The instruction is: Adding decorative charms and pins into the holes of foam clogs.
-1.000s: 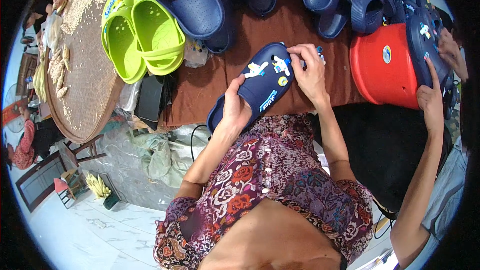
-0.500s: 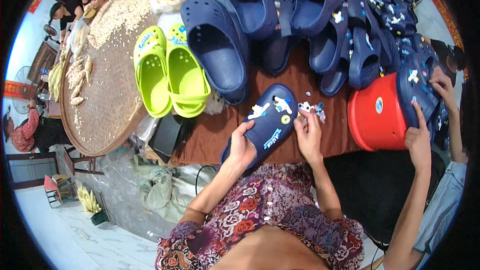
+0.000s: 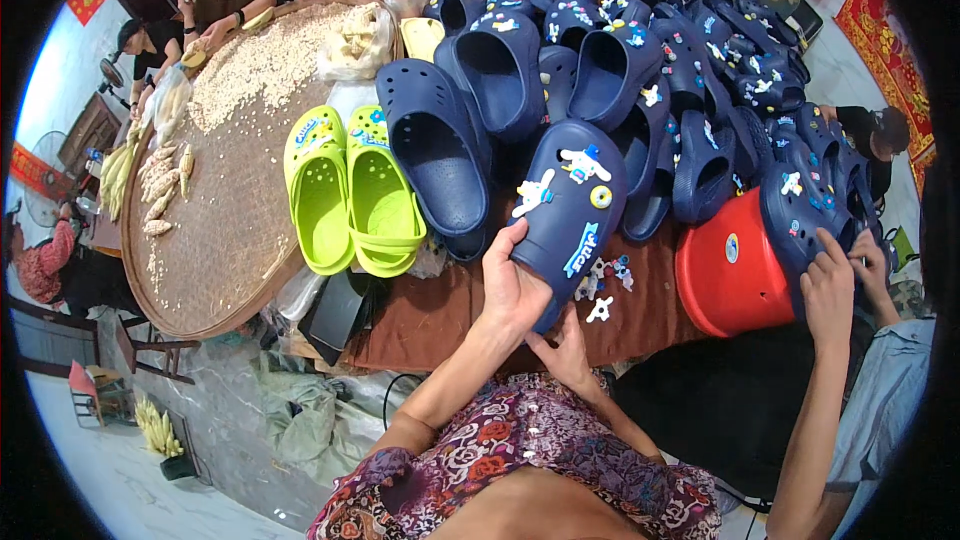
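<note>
My left hand [image 3: 515, 285] grips the side of a navy clog [image 3: 570, 205], which is raised over the table with its toe pointing away from me. White dog-shaped charms, a yellow ring charm and a blue lettered charm sit on its upper. At the clog's lower end is my right hand [image 3: 565, 352], thumb and finger against the heel part, with some fingers hidden. Loose small charms [image 3: 600, 309] lie on the brown cloth [image 3: 650, 325] just right of the clog.
Navy clogs [image 3: 500, 90] pile up across the far side. Two lime-green clogs [image 3: 385, 200] stand left, beside a round woven tray [image 3: 225, 230] of kernels. To the right, a co-worker's hands [image 3: 828, 285] touch a charm-covered clog [image 3: 795, 210] on a red bucket [image 3: 730, 270].
The navy clog has been lifted up and right in my left hand. My right hand has left the loose charms and moved down-left to the clog's heel. The view has also shifted.
</note>
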`<move>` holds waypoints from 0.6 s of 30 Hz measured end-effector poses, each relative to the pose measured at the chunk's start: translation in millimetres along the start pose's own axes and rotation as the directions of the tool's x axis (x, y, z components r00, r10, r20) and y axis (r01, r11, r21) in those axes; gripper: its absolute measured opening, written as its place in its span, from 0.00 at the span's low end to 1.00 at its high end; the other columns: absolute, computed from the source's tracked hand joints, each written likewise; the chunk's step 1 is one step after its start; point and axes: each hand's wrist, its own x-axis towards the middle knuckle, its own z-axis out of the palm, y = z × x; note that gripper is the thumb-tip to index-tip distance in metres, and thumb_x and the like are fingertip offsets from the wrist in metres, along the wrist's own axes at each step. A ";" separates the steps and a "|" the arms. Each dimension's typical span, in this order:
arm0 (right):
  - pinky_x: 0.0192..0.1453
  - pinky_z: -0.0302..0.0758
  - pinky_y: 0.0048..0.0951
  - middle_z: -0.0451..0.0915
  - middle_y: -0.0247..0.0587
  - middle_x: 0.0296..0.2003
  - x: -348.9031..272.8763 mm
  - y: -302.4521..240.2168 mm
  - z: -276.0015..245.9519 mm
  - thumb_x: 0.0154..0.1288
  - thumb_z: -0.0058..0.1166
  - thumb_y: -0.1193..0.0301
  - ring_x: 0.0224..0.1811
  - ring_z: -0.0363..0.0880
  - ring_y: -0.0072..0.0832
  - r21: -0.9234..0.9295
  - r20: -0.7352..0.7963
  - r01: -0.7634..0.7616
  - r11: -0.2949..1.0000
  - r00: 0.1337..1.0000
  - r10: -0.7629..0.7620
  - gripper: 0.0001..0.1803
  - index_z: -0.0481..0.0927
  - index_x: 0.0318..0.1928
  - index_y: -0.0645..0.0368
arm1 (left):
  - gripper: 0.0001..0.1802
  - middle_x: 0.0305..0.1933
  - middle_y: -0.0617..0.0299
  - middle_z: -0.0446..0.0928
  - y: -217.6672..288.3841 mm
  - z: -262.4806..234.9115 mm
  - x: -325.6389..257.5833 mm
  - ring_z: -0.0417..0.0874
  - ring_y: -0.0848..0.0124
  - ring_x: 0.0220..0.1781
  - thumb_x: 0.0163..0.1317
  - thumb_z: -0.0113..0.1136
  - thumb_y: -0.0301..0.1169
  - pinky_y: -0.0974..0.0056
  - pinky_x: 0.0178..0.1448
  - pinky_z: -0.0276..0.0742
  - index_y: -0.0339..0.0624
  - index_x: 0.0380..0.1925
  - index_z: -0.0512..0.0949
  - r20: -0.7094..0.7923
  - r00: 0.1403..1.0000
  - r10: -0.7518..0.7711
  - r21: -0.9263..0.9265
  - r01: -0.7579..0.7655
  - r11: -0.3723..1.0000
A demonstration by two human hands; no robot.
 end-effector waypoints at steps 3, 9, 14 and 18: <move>0.58 0.75 0.30 0.72 0.45 0.53 10.8 -3.1 -7.4 0.60 0.61 0.76 0.54 0.74 0.28 0.051 -0.036 0.098 0.994 0.995 -0.096 0.33 0.59 0.62 0.65 | 0.27 0.63 0.47 0.72 -4.0 8.5 -0.6 0.71 0.54 0.67 0.68 0.48 0.39 0.47 0.74 0.59 0.33 0.62 0.66 0.079 0.997 0.026 0.024 -0.028 0.999; 0.63 0.68 0.30 0.69 0.42 0.55 51.6 -41.8 -46.4 0.62 0.56 0.75 0.57 0.69 0.26 0.019 -0.051 0.211 0.977 0.976 -0.210 0.30 0.59 0.62 0.65 | 0.29 0.65 0.47 0.69 -7.1 -25.3 -20.1 0.70 0.58 0.68 0.70 0.50 0.40 0.53 0.73 0.64 0.33 0.64 0.64 0.314 0.942 0.121 0.469 -0.264 0.843; 0.63 0.66 0.31 0.75 0.41 0.49 113.9 -92.9 -80.9 0.69 0.50 0.68 0.54 0.71 0.25 -0.110 -0.083 0.336 0.935 0.935 -0.346 0.22 0.68 0.58 0.67 | 0.23 0.60 0.50 0.74 8.1 -82.2 -30.3 0.77 0.62 0.60 0.68 0.54 0.31 0.56 0.66 0.73 0.34 0.61 0.68 0.102 0.962 0.254 0.591 -0.264 0.762; 0.42 0.75 0.26 0.77 0.37 0.44 165.9 -131.0 -87.6 0.69 0.52 0.58 0.44 0.75 0.22 -0.123 -0.211 0.166 0.978 0.959 -0.189 0.24 0.72 0.55 0.65 | 0.27 0.63 0.48 0.70 26.2 -100.7 -31.1 0.74 0.59 0.63 0.69 0.51 0.33 0.55 0.68 0.71 0.36 0.65 0.62 -0.015 0.946 0.323 0.578 -0.256 0.775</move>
